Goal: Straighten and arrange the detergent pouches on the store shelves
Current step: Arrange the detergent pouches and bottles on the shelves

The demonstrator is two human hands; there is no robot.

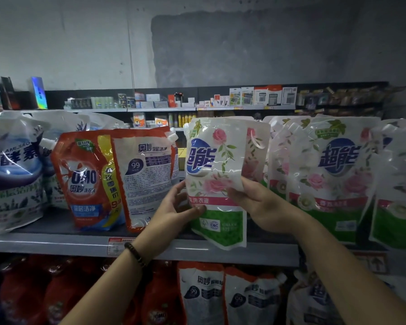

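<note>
A white and green detergent pouch with pink roses [223, 165] is held upright in front of the grey shelf [56, 245], its bottom edge past the shelf's front lip. My left hand [174, 207] grips its lower left edge, thumb on the front. My right hand [256, 202] holds its right side, fingers curled over the front. Matching rose pouches [326, 174] stand in a row to the right. Left of the gap stand a red OMO pouch [85, 181] and a second one turned back side out [145, 177].
Large white and blue pouches [12, 170] fill the shelf's far left. Red bottles [56, 292] and more pouches [227, 299] crowd the lower shelf. A far aisle shelf [197, 109] with small boxed goods runs behind. A price tag [115, 246] is on the shelf edge.
</note>
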